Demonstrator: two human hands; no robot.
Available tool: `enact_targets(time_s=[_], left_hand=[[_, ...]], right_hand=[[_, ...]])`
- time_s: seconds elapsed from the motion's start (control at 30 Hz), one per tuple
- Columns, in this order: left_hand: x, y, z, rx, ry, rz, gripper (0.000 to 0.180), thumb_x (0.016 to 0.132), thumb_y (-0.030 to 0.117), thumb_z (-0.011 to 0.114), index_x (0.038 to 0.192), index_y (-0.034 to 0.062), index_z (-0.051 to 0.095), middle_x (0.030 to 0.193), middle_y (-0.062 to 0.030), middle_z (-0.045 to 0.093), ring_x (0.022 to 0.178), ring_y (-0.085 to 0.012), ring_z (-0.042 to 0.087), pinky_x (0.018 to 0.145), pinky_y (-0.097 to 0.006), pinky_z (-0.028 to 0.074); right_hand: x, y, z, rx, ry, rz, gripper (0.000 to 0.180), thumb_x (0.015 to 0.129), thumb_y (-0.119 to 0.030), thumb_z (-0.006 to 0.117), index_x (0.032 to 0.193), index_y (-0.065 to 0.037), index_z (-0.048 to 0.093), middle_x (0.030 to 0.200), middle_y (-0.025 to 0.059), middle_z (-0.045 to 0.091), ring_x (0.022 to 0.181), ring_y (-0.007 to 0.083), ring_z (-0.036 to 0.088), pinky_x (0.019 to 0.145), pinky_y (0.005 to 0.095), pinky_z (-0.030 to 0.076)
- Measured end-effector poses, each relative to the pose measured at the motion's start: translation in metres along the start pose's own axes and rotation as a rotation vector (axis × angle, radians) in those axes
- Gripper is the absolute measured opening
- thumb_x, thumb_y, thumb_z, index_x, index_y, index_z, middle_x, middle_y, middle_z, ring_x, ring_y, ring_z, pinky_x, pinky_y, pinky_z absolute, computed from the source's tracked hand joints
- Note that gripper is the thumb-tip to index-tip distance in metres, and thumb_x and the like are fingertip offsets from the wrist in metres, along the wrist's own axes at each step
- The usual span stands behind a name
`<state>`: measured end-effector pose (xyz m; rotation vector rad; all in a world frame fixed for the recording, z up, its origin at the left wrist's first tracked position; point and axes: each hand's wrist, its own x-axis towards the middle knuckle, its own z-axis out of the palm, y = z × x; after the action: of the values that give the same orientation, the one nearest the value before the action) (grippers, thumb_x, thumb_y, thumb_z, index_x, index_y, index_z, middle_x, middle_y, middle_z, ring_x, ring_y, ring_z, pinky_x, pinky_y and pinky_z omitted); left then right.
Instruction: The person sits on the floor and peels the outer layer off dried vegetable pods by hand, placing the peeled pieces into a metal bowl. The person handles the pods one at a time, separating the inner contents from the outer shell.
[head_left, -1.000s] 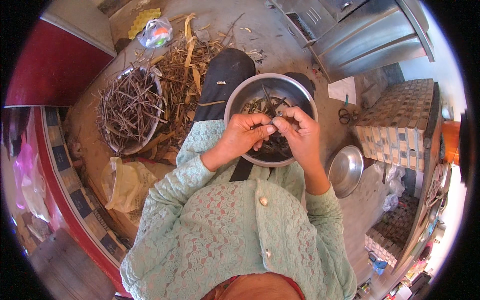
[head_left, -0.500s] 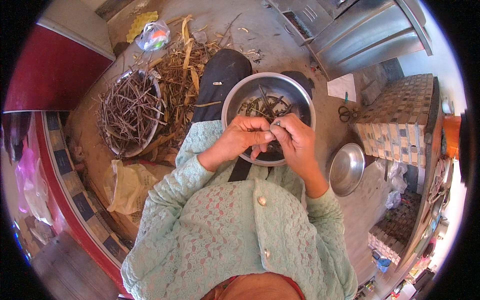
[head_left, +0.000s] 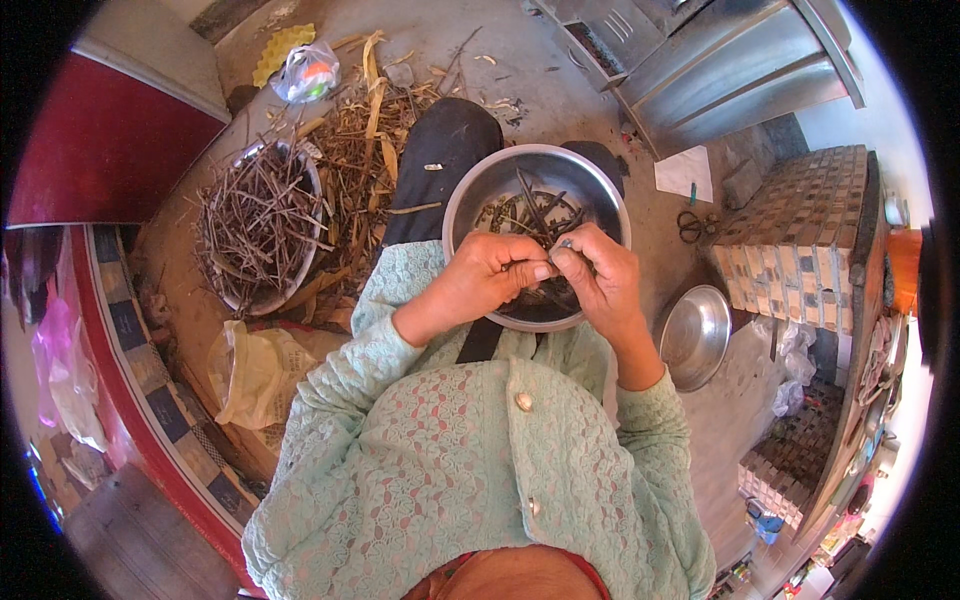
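Observation:
A wide metal bowl (head_left: pixel 535 150) rests on my lap, between my knees. Inside it lie thin dark pods (head_left: pixel 540 205) and small loose bits, partly hidden by my hands. Over the bowl's near half, my left hand (head_left: pixel 478 275) is closed, thumb and forefinger pinched together. My right hand (head_left: pixel 603 280) is closed just beside it, the fingertips of both hands almost meeting. What they pinch is small and mostly covered by the fingers; it may be one of the pods, but I cannot tell.
To the left stands a basin (head_left: pixel 318 190) heaped with dry pods or sticks (head_left: pixel 255 220), beside a pile of husks (head_left: pixel 370 170). A pale sack (head_left: pixel 255 375) lies nearer. On the right are an empty metal basin (head_left: pixel 695 338), scissors (head_left: pixel 692 226), white paper (head_left: pixel 685 175) and a tiled block (head_left: pixel 790 235).
My fingertips have drawn slightly apart, with the right hand shifting a little to the right. The bowl and the things around it stay where they were.

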<state>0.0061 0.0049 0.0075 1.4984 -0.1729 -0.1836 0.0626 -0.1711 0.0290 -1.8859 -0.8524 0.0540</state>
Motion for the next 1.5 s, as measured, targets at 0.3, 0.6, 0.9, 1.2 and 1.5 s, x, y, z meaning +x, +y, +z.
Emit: enact_targets(time_s=[0.3,0.6,0.9,1.2,1.5], left_hand=[[-0.004,-0.004,0.007,0.022,0.107,-0.055,0.010,0.086,0.008,0.063,0.085,-0.0026,0.063,0.067,-0.0034,0.059,0.060,-0.0068,0.051,0.053,-0.025,0.043],[0.001,-0.004,0.011,-0.034,0.157,0.054,0.009,0.085,0.007,0.065,0.086,-0.0012,0.063,0.070,-0.0021,0.058,0.064,-0.0059,0.053,0.055,-0.024,0.044],[0.000,-0.002,0.003,0.078,0.094,0.085,0.012,0.085,0.009,0.064,0.079,0.0000,0.059,0.068,0.0001,0.055,0.067,-0.0050,0.048,0.059,-0.024,0.041],[0.004,-0.029,0.005,-0.154,0.174,0.061,0.009,0.087,0.009,0.064,0.085,0.0023,0.058,0.073,0.0048,0.054,0.069,-0.0020,0.046,0.060,-0.020,0.040],[0.004,-0.013,0.001,-0.329,0.118,-0.101,0.010,0.086,0.010,0.065,0.094,0.0030,0.064,0.077,0.0044,0.058,0.069,-0.0021,0.048,0.060,-0.018,0.041]], right_hand=[[0.006,-0.004,0.003,-0.195,0.019,-0.145,0.013,0.078,-0.007,0.068,0.077,-0.002,0.056,0.065,0.0108,0.050,0.054,0.0260,0.051,0.049,0.0348,0.041],[0.008,-0.004,0.001,-0.225,0.027,-0.163,0.017,0.078,-0.010,0.068,0.073,-0.003,0.053,0.062,0.0098,0.048,0.054,0.0272,0.050,0.049,0.0359,0.040],[0.006,-0.004,0.003,-0.233,-0.022,-0.162,0.022,0.077,-0.012,0.069,0.069,-0.004,0.050,0.061,0.0099,0.047,0.054,0.0280,0.049,0.051,0.0374,0.038],[0.004,0.003,0.008,-0.083,0.013,0.039,0.013,0.080,-0.010,0.067,0.079,-0.002,0.057,0.065,0.0102,0.051,0.055,0.0234,0.050,0.052,0.0313,0.040],[0.004,0.007,0.004,0.023,-0.070,0.148,0.012,0.085,-0.011,0.064,0.085,-0.001,0.057,0.068,0.0110,0.050,0.057,0.0218,0.050,0.054,0.0290,0.041]])
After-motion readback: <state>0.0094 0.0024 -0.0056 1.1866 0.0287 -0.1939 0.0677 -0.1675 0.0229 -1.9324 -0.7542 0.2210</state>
